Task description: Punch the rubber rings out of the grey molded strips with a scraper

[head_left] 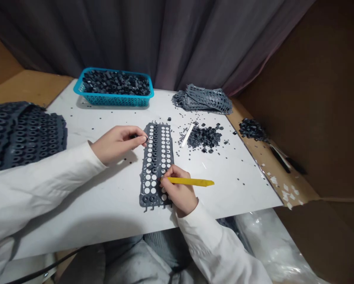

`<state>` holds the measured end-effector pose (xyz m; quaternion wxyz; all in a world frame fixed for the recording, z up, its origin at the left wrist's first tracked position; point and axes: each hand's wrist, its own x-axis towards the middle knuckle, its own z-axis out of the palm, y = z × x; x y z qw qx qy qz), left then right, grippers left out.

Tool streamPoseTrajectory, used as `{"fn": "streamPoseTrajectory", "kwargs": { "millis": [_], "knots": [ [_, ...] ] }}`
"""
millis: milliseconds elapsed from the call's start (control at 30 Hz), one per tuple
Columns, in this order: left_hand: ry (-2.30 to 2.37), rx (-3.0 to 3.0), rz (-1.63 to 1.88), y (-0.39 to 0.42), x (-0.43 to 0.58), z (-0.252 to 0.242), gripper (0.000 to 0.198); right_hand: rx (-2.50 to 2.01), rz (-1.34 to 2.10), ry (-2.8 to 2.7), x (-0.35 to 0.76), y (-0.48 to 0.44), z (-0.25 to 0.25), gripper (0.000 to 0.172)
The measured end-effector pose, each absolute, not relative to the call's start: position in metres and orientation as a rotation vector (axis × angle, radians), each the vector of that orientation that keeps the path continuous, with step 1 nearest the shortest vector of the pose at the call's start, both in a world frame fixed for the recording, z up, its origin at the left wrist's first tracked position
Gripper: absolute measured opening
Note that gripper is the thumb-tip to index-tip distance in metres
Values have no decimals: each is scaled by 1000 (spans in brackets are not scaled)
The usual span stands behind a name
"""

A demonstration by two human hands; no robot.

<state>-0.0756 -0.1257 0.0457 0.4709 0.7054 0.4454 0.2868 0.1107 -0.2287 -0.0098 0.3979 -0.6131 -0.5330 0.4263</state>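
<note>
A long grey rubber sheet [156,185] full of round holes lies on the white table [105,205], with several dark rings still seated in it. My left hand [117,142] rests at the sheet's upper left edge, fingers pinched together on a small dark ring. My right hand [179,192] sits at the sheet's lower right and grips a yellow stick tool [194,182], its near end pressed against the sheet and its far end pointing right.
A blue basket [105,99] of dark rings stands at the back left. Stacked ring-filled sheets [19,132] lie at the left, emptied sheets [205,99] at the back. Loose rings [205,137], a white stick [188,135] and another ring heap [251,129] lie right. Cardboard walls surround.
</note>
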Motion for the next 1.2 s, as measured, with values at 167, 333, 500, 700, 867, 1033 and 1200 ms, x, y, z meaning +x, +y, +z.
{"fn": "streamPoseTrajectory", "kwargs": {
  "millis": [167,333,500,700,867,1033,1200],
  "knots": [
    [961,965,491,-129,-73,24,11,-1455,1058,-1361,127,-233,29,9],
    [921,918,501,-136,-62,6,12,-1378,1166,-1459,131,-196,24,8],
    [904,1660,531,-143,-62,2,16,-1350,1301,-1475,125,-175,-9,12],
    [727,2484,372,-152,-64,-2,22,-1315,1236,-1526,130,-181,-19,11],
    [819,2760,258,-154,-61,1,19,-1304,1192,-1627,130,-181,-20,12],
    [655,3069,240,-152,-56,-8,22,-1286,1133,-1652,127,-182,-19,15],
    [535,2954,524,-146,-59,3,29,-1309,1081,-1667,125,-183,-15,15]
  ]
}}
